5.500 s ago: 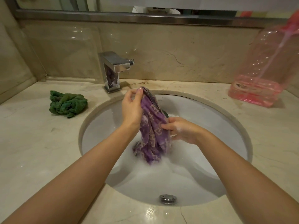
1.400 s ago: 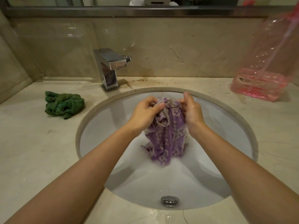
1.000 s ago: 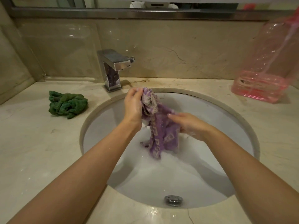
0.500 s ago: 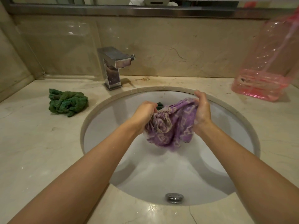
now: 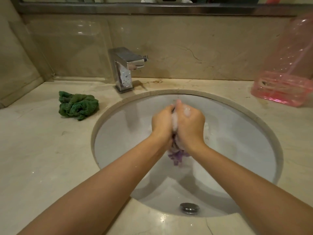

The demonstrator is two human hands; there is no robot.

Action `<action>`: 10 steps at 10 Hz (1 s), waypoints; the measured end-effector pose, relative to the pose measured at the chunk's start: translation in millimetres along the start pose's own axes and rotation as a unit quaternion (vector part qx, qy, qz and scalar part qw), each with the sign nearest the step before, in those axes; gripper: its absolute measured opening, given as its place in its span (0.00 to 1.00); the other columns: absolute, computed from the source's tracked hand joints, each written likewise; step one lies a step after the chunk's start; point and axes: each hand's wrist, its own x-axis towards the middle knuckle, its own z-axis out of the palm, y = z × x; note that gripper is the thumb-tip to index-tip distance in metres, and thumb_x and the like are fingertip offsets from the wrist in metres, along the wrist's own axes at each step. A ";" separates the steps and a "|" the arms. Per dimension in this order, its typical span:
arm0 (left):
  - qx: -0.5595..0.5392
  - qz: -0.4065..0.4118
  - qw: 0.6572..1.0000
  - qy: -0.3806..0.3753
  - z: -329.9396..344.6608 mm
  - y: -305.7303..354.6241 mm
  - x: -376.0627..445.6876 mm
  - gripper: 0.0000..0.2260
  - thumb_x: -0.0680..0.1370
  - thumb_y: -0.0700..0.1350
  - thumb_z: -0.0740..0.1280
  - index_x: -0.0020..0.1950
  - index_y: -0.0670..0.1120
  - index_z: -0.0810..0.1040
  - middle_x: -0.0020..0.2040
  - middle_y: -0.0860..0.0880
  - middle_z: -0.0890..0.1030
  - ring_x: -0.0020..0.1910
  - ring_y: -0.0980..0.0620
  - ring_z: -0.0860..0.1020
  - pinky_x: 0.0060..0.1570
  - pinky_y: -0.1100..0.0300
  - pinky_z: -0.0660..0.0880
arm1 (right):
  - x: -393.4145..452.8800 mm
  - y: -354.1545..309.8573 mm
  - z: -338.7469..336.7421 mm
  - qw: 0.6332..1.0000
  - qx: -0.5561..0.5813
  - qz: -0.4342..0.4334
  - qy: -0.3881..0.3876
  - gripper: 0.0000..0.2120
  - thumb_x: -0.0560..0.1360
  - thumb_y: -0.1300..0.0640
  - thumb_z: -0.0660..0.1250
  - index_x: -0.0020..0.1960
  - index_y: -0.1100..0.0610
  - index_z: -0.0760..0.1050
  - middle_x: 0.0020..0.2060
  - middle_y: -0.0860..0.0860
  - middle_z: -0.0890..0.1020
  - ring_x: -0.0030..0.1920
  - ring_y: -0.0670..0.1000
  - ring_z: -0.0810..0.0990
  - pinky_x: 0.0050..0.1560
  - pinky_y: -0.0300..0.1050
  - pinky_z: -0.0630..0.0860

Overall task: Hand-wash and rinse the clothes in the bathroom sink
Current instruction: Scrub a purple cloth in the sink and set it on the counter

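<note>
left hand [image 5: 161, 122] grip: closed around purple cloth [image 5: 177, 156] | right hand [image 5: 189, 122] grip: closed around same cloth, soapy | cloth: squeezed between both hands, above the sink [image 5: 118, 133] | green cloth [image 5: 77, 105]: on bench, left of sink

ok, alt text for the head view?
Both hands, left hand and right hand, squeeze a sudsy purple cloth together over the white sink. A crumpled green cloth lies on the counter left of the chrome faucet.

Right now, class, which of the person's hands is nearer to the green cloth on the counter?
Left. The left hand is over the sink on the side toward the green cloth; the right hand presses against it from the far side, away from the cloth.
</note>
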 end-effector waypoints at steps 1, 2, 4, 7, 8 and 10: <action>-0.045 -0.032 0.998 0.030 -0.4 4.2 0.4 0.12 0.78 0.41 0.62 0.35 0.44 0.74 0.26 0.50 0.75 0.25 0.53 0.75 0.25 0.65 0.69 | 2.8 0.1 3.1 0.999 -0.009 0.046 -0.008 0.19 0.79 0.53 0.60 0.32 0.58 0.75 0.30 0.51 0.79 0.35 0.52 0.79 0.37 0.47 0.75; -0.032 -0.037 0.998 0.037 -2.2 8.3 1.4 0.08 0.79 0.44 0.62 0.40 0.45 0.73 0.33 0.48 0.74 0.30 0.51 0.73 0.30 0.60 0.70 | -6.8 -2.4 0.9 0.998 -0.027 0.046 -0.045 0.18 0.80 0.57 0.58 0.34 0.62 0.75 0.28 0.53 0.76 0.28 0.48 0.73 0.27 0.38 0.70; -0.023 -0.049 0.996 0.071 -3.0 13.1 -5.3 0.14 0.77 0.43 0.63 0.31 0.46 0.71 0.22 0.50 0.71 0.27 0.49 0.71 0.32 0.59 0.68 | -14.5 -10.9 -5.8 0.994 -0.028 -0.066 -0.081 0.09 0.75 0.71 0.59 0.39 0.61 0.70 0.31 0.57 0.72 0.33 0.53 0.66 0.32 0.43 0.60; -0.078 -0.048 0.996 0.020 -4.3 5.9 1.2 0.23 0.82 0.47 0.60 0.25 0.47 0.69 0.19 0.51 0.67 0.17 0.54 0.68 0.20 0.70 0.64 | -5.8 -6.0 -2.6 0.995 -0.068 0.002 -0.075 0.17 0.80 0.60 0.57 0.32 0.60 0.67 0.29 0.52 0.73 0.34 0.53 0.74 0.35 0.45 0.68; -0.077 -0.060 0.995 -0.011 0.9 5.3 -2.7 0.26 0.82 0.50 0.59 0.22 0.47 0.68 0.18 0.51 0.69 0.17 0.54 0.69 0.22 0.68 0.65 | 14.4 -3.2 -3.3 0.994 -0.094 0.030 -0.046 0.20 0.79 0.59 0.55 0.28 0.59 0.64 0.28 0.54 0.72 0.37 0.57 0.72 0.37 0.47 0.65; -0.068 -0.059 0.995 -0.051 -0.6 4.7 1.7 0.21 0.81 0.45 0.60 0.28 0.45 0.67 0.21 0.49 0.70 0.19 0.54 0.70 0.22 0.67 0.66 | -1.6 -1.6 -13.5 0.991 -0.062 -0.071 -0.092 0.19 0.79 0.60 0.53 0.35 0.63 0.76 0.30 0.58 0.77 0.33 0.52 0.71 0.38 0.43 0.69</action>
